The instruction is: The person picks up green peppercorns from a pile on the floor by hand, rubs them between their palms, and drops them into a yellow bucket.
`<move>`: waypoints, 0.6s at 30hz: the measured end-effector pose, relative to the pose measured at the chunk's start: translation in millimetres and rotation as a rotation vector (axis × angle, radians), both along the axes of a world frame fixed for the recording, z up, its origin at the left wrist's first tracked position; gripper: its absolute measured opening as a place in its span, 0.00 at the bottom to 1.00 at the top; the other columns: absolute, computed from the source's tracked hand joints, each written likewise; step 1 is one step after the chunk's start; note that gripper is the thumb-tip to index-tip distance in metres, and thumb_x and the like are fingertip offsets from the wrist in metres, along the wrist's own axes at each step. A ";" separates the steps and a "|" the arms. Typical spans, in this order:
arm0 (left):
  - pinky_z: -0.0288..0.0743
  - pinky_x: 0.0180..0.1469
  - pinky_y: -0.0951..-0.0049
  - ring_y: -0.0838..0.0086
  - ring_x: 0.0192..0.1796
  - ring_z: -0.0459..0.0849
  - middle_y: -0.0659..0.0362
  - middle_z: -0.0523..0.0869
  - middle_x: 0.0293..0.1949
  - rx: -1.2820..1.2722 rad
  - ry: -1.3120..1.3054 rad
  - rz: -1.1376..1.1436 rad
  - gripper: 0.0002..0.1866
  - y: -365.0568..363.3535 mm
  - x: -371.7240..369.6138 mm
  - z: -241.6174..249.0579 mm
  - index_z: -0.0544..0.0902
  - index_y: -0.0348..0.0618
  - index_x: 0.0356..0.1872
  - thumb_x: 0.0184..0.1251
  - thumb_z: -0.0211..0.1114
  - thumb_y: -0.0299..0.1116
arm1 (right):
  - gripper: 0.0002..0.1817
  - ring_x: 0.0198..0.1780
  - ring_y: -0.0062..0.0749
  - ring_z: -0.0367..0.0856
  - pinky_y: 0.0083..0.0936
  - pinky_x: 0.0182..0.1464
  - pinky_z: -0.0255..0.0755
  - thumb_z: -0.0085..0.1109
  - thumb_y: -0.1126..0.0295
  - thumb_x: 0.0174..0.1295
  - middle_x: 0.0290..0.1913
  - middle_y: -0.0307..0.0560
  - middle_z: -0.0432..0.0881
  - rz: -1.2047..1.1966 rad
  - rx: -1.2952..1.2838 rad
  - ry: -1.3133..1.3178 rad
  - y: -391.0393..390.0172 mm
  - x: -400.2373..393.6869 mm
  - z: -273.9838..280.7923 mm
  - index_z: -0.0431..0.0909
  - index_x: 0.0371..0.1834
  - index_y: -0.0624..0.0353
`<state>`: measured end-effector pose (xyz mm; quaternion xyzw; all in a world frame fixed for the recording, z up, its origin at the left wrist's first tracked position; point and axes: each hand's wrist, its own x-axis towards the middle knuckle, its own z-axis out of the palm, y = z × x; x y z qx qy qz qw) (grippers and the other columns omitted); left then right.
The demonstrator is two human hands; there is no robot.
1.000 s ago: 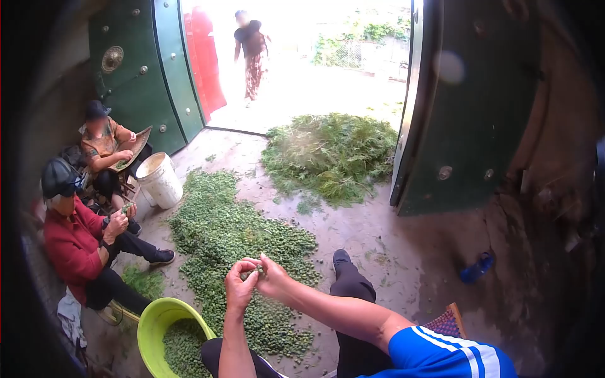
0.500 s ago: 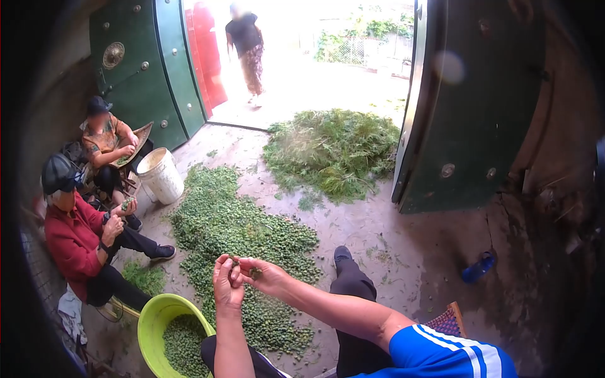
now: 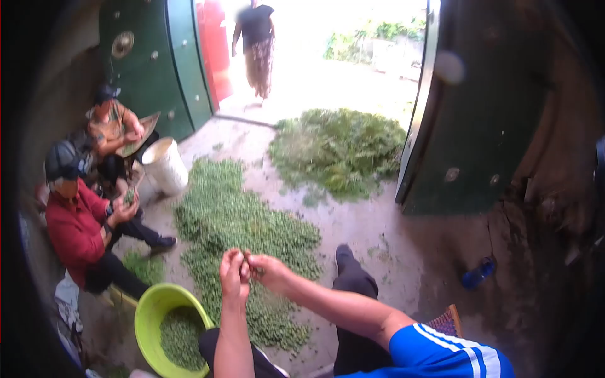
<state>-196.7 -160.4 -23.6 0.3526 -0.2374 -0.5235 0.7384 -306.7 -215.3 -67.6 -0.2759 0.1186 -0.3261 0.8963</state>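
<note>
In the head view, my left hand and my right hand meet at the fingertips above the floor heap. Both have closed fingers, with a small dark, greenish-brown piece pinched between them. A bit of green fruit also shows in my right palm, partly hidden and blurred. Below my hands spreads a large heap of small round green fruits. Left of my knee stands a lime-green tub, part filled with similar green fruits.
At left sit a person in a red top and one in a patterned shirt, by a white bucket. Leafy green cuttings lie near the doorway. A person in a dark top stands outside. A blue bottle lies at right.
My hands stay together, with the fingers shifting slightly at the tips. The person in the doorway has come nearer. The seated person in red has raised their hands closer together. The view has tilted slightly.
</note>
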 end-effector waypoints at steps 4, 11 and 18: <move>0.58 0.19 0.84 0.85 0.20 0.64 0.62 0.79 0.30 -0.031 0.268 -0.107 0.06 -1.9 17.6 -9.2 0.77 0.39 0.42 0.69 0.57 0.29 | 0.18 0.32 0.25 0.74 0.22 0.34 0.69 0.45 0.59 0.72 0.31 0.42 0.79 -0.024 0.039 -0.014 2.0 -4.1 24.3 0.76 0.45 0.63; 0.56 0.17 0.84 0.81 0.22 0.67 0.52 0.84 0.38 -0.074 0.521 -0.194 0.08 -4.3 14.8 7.0 0.77 0.35 0.38 0.68 0.55 0.31 | 0.23 0.44 0.36 0.76 0.33 0.46 0.74 0.38 0.57 0.74 0.41 0.51 0.77 -0.172 0.350 0.052 -4.5 -11.4 46.4 0.75 0.46 0.69; 0.56 0.18 0.82 0.80 0.22 0.66 0.52 0.84 0.39 -0.097 0.484 -0.155 0.08 -0.5 19.6 13.2 0.79 0.39 0.39 0.66 0.55 0.30 | 0.27 0.55 0.49 0.75 0.42 0.58 0.74 0.33 0.55 0.75 0.51 0.61 0.75 -0.231 0.411 -0.090 -2.1 -13.7 59.5 0.72 0.51 0.72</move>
